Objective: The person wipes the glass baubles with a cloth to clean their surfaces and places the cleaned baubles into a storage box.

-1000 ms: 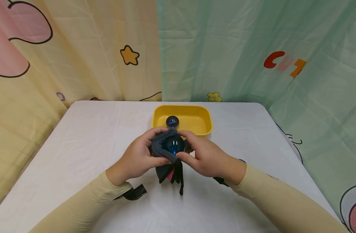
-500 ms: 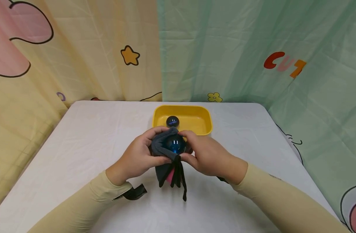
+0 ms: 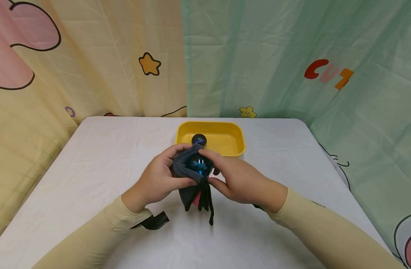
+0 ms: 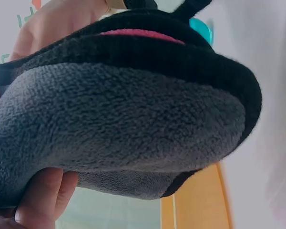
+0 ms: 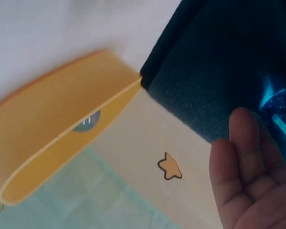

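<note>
Over the middle of the table, my left hand (image 3: 155, 183) grips a grey fleece cloth (image 3: 182, 164) with black trim and a pink patch, its thumb in front and fingers behind. The cloth wraps the left side of a shiny dark-blue ball (image 3: 201, 164). From the right, my right hand (image 3: 242, 177) holds that ball, index finger over its top and thumb low at the cloth's edge. Black strips dangle below. The left wrist view is mostly filled by the fleece (image 4: 124, 119). In the right wrist view the ball (image 5: 281, 119) glows blue beside the fingers (image 5: 245, 138).
Just beyond the hands stands a yellow tray (image 3: 225, 142) with a smaller dark ball (image 3: 199, 139) at its left side. A white cloth covers the table (image 3: 108, 149). Printed curtains (image 3: 246, 56) hang behind and at both sides.
The right index finger has slid left over the top of the ball. Cloth and ball have shifted slightly up and left, and the dangling strips have swung. The tray has stayed put.
</note>
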A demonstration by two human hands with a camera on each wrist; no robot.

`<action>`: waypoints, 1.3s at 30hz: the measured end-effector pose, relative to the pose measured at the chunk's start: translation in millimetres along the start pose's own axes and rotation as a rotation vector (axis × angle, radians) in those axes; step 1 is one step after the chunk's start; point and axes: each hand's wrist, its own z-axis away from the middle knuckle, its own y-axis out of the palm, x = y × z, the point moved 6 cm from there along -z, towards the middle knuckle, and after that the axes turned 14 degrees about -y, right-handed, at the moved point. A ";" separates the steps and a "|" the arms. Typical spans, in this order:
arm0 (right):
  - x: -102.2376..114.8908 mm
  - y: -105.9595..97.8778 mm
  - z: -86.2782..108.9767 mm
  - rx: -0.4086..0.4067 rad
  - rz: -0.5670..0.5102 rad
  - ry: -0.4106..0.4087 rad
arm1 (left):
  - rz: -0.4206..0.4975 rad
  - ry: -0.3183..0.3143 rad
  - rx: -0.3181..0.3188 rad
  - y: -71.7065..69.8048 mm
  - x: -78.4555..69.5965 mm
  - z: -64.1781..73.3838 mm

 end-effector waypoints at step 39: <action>-8.8 5.5 5.5 -0.072 -0.323 0.105 | -0.062 0.026 0.012 7.4 -2.2 4.1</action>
